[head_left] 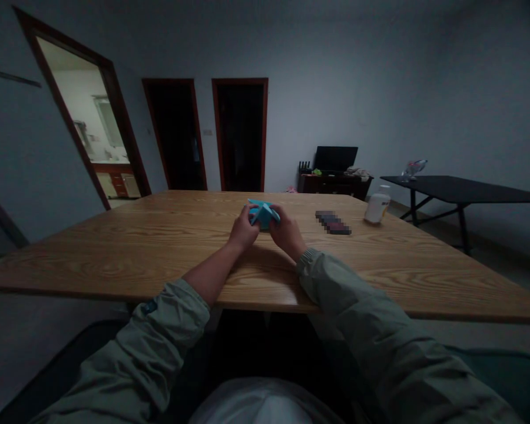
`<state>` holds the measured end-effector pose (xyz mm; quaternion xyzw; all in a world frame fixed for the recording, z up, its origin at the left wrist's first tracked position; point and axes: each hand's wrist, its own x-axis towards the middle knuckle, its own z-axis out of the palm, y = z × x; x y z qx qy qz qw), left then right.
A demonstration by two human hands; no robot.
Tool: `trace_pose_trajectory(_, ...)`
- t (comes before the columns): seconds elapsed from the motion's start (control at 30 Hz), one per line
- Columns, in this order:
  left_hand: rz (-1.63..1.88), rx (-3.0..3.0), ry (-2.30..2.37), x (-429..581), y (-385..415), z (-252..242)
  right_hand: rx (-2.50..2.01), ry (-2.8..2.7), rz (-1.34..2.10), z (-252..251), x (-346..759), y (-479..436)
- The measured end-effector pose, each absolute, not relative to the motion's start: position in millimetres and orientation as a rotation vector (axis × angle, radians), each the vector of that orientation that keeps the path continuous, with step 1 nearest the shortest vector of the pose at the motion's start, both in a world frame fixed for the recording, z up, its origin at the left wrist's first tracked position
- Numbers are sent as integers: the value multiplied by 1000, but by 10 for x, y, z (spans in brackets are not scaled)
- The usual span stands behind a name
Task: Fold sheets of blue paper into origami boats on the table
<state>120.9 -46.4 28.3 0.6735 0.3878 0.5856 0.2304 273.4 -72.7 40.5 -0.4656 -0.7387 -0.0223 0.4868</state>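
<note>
Blue folded paper, gripped between the left hand and right hand, calls for light, even finger pressure.

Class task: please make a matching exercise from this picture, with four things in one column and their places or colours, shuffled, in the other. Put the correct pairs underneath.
Column one
1. folded item
2. bottle
3. screen
4. black table

Column two
A. on the dark cabinet in the background
B. beyond the wooden table, at the picture's right
C. light blue, held between the left hand and the right hand
D. whitish, with a yellowish patch, standing on the wooden table

Pairs: 1-C, 2-D, 3-A, 4-B
</note>
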Motion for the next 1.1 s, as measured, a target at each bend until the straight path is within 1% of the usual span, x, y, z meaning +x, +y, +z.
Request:
trace_pose_trajectory(0.1, 1655, 1810, 1066, 1181, -446, 313, -1113, -1819, -92, 408, 2823, -709)
trace_pose_trajectory(0.23, 1653, 1439, 989, 1199, -399, 345, -1058, -1928, -164, 380, 2940, -681)
trace_pose_trajectory(0.33, 1549, 1164, 914, 1206, -412, 364, -1063, -1975, -185, 343, 2933, -668)
trace_pose_trajectory(0.43, 1349, 1064, 817, 1190, -479, 384, -1120, -1959, -138, 322, 2883, -674)
trace_pose_trajectory(0.5, 1246, 1073, 722, 1178, -525, 396, -1113, -1969, -64, 324, 2865, -686)
trace_pose_trajectory(0.6, 1195, 1155, 610, 1175, -559, 399, -983, -2022, 109, 342, 2873, -691)
trace_pose_trajectory(0.73, 1216, 1257, 594, 1194, -538, 373, -813, -1949, 394, 341, 2888, -645)
trace_pose_trajectory(0.97, 1272, 1324, 581, 1204, -489, 337, -719, -1615, 837, 329, 2853, -610)
trace_pose_trajectory(1.03, 1283, 1351, 581, 1201, -481, 339, -695, -1561, 907, 353, 2843, -629)
trace_pose_trajectory(1.1, 1342, 1382, 619, 1199, -465, 340, -719, -1550, 891, 372, 2839, -637)
